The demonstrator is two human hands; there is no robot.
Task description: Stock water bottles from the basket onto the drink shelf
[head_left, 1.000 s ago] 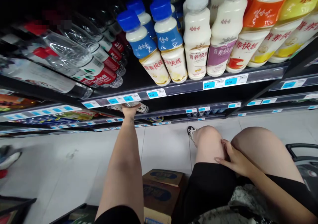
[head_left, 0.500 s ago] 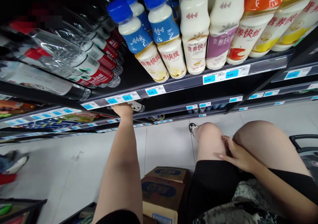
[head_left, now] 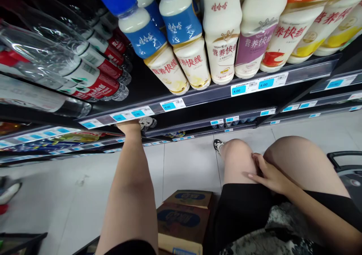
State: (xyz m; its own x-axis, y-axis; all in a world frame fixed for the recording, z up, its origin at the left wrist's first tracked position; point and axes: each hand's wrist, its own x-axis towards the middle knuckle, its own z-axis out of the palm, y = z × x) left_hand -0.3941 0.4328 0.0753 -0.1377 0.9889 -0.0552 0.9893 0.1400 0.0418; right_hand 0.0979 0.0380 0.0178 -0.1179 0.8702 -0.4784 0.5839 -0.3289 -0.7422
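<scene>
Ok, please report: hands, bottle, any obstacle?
Left hand under shelf edge, fingers hidden. Right hand at knee. Bottle beside left hand. Shelf edge blocks view.

Head-worn view, angled down

The scene is taken in by one head-worn camera, faced forward and steeply down. Bottles (head_left: 222,29) are seen close at the top; the floor (head_left: 93,194), knees (head_left: 237,155) and right hand (head_left: 268,176) are framed lower.
</scene>
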